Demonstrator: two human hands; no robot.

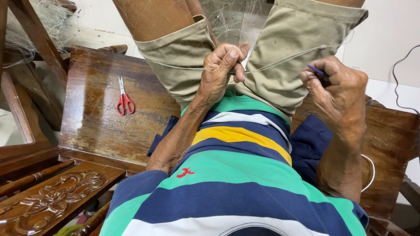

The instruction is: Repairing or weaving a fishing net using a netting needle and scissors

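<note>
- You sit on a dark, glossy wooden bench (pixel 94 94), its seat worn and scratched.
- To your left stands a carved wooden panel (pixel 50 199) with a flower pattern.
- Ahead of you is a pale wall (pixel 389 26) in even light.
- A thin dark cable (pixel 400 76) hangs down it at your right.

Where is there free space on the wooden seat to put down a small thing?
The wooden seat is bare around the red scissors, mostly toward its front edge and left side. It is crowded at the lap: left hand and right hand pull net line there.
</note>
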